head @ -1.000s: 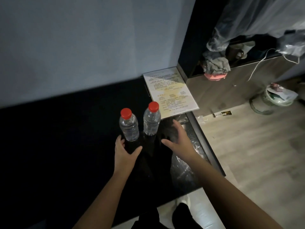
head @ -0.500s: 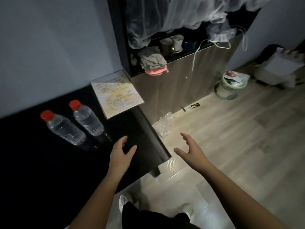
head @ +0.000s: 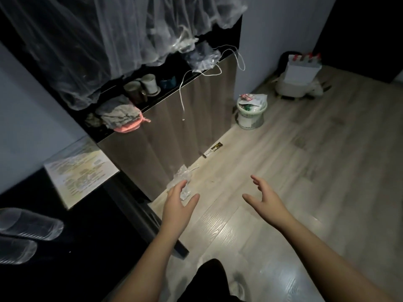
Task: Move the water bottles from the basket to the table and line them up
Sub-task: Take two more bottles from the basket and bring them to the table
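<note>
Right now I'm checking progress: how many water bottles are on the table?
2, both at the table's left edge: one water bottle behind, another nearer. Both are cut off by the frame; more may stand out of view.

Wood grain, black gloss and clear plastic.
The floor (head: 305, 171) is pale wood-grain plank with a soft sheen; the cabinet front (head: 174, 136) is a duller brown grain. The table (head: 93, 232) is smooth black, and two water bottles (head: 30, 224) at its left edge are clear ribbed plastic. A printed paper sheet (head: 80, 171) covers its far corner. Sheer netting (head: 98, 35) hangs above, and crinkled clear film (head: 182, 177) lies on the floor.
</note>
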`<state>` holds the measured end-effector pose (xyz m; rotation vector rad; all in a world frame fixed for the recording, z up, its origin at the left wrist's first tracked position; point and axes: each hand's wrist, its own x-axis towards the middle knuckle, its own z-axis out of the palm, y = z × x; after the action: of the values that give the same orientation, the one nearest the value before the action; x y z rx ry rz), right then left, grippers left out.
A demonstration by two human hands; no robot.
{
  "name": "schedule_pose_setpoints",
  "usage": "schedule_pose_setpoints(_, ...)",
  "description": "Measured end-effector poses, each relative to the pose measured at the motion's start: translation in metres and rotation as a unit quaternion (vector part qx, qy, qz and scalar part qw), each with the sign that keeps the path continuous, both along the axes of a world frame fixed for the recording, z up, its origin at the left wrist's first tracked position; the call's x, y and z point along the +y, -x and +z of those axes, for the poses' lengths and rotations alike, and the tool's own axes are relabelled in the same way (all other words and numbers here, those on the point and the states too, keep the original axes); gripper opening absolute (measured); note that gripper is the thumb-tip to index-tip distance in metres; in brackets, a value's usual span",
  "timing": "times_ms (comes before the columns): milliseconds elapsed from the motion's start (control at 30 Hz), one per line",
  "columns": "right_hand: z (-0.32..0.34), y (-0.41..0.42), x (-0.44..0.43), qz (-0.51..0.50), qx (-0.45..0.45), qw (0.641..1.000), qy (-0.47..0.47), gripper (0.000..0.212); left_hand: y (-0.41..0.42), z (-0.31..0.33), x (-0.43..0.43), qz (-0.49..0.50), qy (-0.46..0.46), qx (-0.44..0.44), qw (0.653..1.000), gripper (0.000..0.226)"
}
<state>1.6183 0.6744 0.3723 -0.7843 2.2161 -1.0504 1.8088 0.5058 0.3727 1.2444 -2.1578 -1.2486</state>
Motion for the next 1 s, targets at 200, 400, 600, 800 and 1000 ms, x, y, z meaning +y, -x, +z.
schedule_pose_setpoints(200,-0.006,0.071,-0.004,-0.026,-0.004,1.000,-0.001,0.065,0.088,-0.008,-0.016,-0.030,0.000,0.009,1.000,0.052)
schedule_pose_setpoints(400,-0.006,0.176,-0.032,-0.046,0.008,0.999,-0.010,0.063,0.196,-0.019,-0.047,-0.057,-0.012,0.020,0.998,0.049)
schedule_pose_setpoints(600,0.006,0.272,-0.057,-0.067,0.023,0.997,-0.029,0.063,0.312,-0.003,-0.089,-0.114,0.006,0.021,0.993,0.048)
schedule_pose_setpoints(800,0.014,0.345,-0.072,-0.119,0.033,0.992,-0.001,0.061,0.410,0.011,-0.115,-0.174,0.033,0.025,0.984,0.049)
schedule_pose_setpoints(1000,0.016,0.418,-0.074,-0.128,0.042,0.991,0.006,0.060,0.484,0.014,-0.113,-0.185,0.024,0.030,0.982,0.050)
